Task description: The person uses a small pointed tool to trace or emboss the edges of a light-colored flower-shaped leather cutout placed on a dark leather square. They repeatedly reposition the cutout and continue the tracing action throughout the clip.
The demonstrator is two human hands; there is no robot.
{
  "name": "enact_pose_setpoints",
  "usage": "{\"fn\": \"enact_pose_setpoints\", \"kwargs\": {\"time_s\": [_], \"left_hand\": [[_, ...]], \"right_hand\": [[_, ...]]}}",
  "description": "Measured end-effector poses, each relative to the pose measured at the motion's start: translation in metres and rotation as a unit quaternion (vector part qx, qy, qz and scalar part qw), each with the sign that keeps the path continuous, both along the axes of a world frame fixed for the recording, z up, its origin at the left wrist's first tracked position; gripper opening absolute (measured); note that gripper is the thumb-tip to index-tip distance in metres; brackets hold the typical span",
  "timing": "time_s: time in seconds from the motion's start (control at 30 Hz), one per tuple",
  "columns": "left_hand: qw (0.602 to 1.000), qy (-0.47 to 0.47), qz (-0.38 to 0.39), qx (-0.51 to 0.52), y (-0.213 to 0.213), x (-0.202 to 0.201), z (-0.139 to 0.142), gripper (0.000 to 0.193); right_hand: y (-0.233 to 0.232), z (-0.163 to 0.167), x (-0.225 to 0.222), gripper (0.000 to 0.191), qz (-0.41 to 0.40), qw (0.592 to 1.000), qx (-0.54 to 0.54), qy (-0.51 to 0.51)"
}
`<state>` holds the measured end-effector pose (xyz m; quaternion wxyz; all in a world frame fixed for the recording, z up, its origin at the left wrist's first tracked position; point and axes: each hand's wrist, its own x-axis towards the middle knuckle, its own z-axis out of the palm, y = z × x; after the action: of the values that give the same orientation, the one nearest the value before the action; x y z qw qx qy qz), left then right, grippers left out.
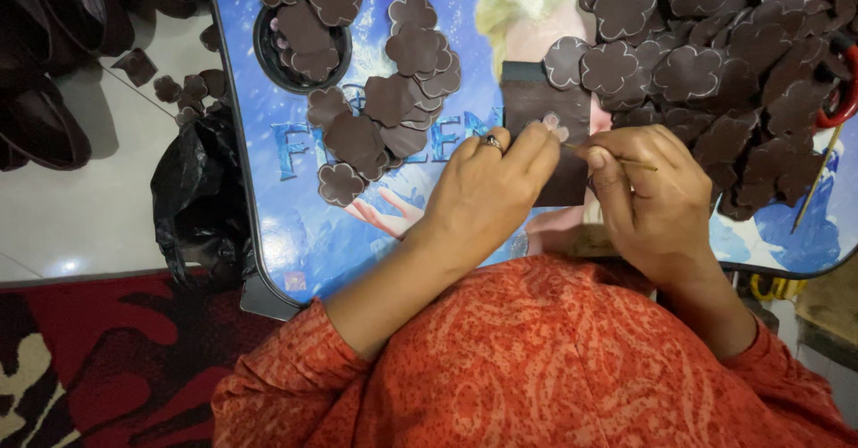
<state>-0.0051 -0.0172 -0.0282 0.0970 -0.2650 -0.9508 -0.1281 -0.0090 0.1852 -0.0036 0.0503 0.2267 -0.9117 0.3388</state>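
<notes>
Dark sheet: a brown rectangular piece (545, 131) lay flat on the blue printed bench (295, 224), just ahead of both hands.
Left hand (487, 189): fingers pressed together on the sheet's near edge, pinning it beside a small pale flower mark (556, 126).
Right hand (652, 198): grip pinched shut on a thin stick (617, 157), long axis running left-right, tip towards the mark.
Nearer hand: left, touching the sheet.
Surroundings: brown flower cut-outs (393, 99) heaped left and right.

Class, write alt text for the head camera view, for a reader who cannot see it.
Seen from above, a person's left hand presses a dark brown sheet on a small blue table while the right hand holds a thin stick to it. Heaps of brown flower-shaped cutouts cover the table.
</notes>
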Motion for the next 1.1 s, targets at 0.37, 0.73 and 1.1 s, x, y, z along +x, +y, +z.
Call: {"fn": "enact_pose_setpoints", "kwargs": {"time_s": [0.37,0.73,1.1], "left_hand": [[0.985,-0.054,0.003,0.165,-0.012,-0.011,-0.001,0.017],[0.976,-0.077,0.008,0.203,-0.015,-0.015,-0.011,0.025],[0.972,-0.095,0.022,0.211,-0.013,-0.014,-0.011,0.023]], "right_hand": [[0.005,-0.002,0.004,0.012,-0.022,1.000,-0.009,0.008],[0.004,-0.004,0.007,0.007,0.003,1.000,-0.013,0.000],[-0.002,-0.005,0.009,0.004,0.023,0.999,-0.027,-0.007]]}}
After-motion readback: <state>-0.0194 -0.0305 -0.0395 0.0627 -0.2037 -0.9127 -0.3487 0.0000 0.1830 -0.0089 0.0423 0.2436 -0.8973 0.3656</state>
